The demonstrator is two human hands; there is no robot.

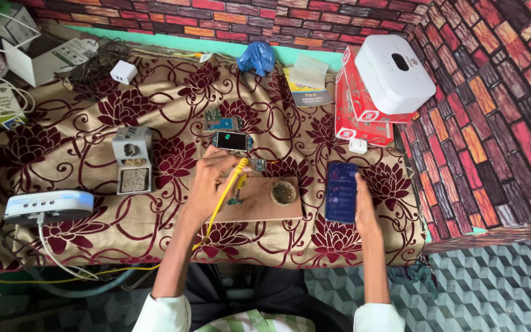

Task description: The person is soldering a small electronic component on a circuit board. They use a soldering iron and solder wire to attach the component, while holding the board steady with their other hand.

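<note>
Head view, looking down. Table [62, 147] covered by a cream cloth with dark red flower print; brick-pattern wall behind and to the right. Far right on the table: white box-shaped device [394, 72] sitting on top of a red and white carton [357, 117]. Left edge: flat white unit [47, 205] with a white cable running off it. Left of centre: grey soldering stand [133, 160], upright, with a sponge tray at its near end. Centre, near edge: wooden board [265, 206] lying flat, a small round tin [283, 192] on its right part. Right of the board, just beside it: dark smartphone [342, 191], screen up, lit bluish. Left hand [212, 181], grip clenched around a yellow-handled soldering iron [236, 178], whose yellow cord trails back toward the person; tip points down at the board, exact contact cannot be told. Just beyond the left hand: small phone part with a dark screen [232, 141], and a green circuit board [216, 120] behind it. Right hand [364, 209], grip released, fingers flat, resting along the right edge of the smartphone. Far back: crumpled blue bag [257, 58]; small white charger [123, 72].
</note>
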